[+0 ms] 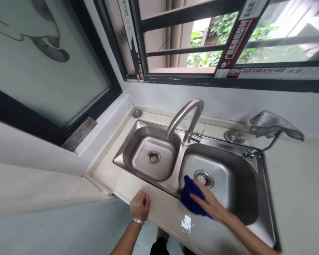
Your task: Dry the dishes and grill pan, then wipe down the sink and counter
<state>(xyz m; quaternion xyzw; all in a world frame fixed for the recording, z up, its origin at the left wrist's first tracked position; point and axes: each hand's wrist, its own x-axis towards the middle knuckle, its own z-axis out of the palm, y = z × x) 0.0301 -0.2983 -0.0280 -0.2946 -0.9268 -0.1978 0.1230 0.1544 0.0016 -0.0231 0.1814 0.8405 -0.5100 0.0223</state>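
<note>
My right hand grips a dark blue cloth, which lies against the front rim of the right sink basin and partly over the counter edge. At the front edge of the counter rests my left hand, curled into a fist with a bracelet on its wrist; nothing shows in it. The left basin is bare metal with a drain. Between the basins rises a curved metal faucet, its spout over the left one.
A round metal drain cover sits behind the right basin, another at the back left corner. A soap dispenser pump stands at the rim near a crumpled plastic-wrapped item. A dark-framed window is behind; white marks spot the front counter.
</note>
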